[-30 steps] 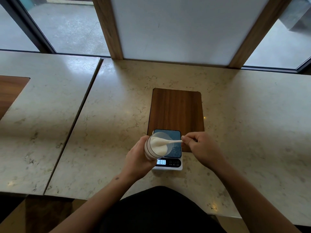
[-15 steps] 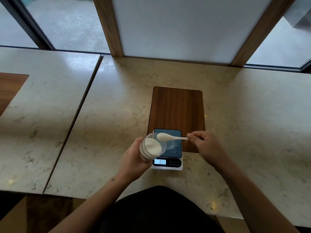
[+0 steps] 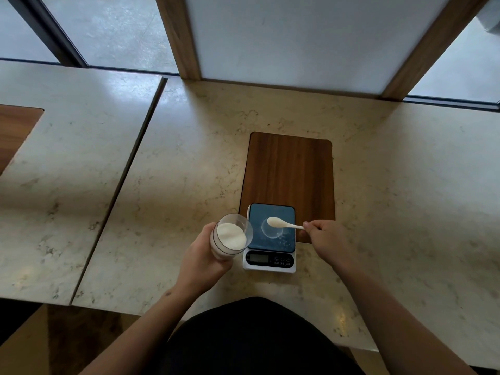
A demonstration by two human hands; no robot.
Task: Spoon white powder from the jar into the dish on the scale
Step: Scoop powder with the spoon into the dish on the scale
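Note:
My left hand (image 3: 201, 259) grips a clear jar (image 3: 231, 236) of white powder, tilted with its open mouth toward the scale, just left of it. My right hand (image 3: 326, 240) pinches the handle of a white spoon (image 3: 281, 223). The spoon's bowl carries powder and hovers over a small clear round dish (image 3: 272, 230). The dish sits on the blue platform of a white digital scale (image 3: 270, 262). The scale's display looks dark and I cannot read it.
The scale stands at the near end of a dark wooden board (image 3: 289, 169) on a pale marble counter (image 3: 189, 163). A seam divides this counter from another slab (image 3: 67, 147) to the left. Window frames rise at the back edge.
The spoon left the jar's mouth and moved right, to above the dish. My left hand drew the jar leftward, off the scale's platform. The lit display now appears dark.

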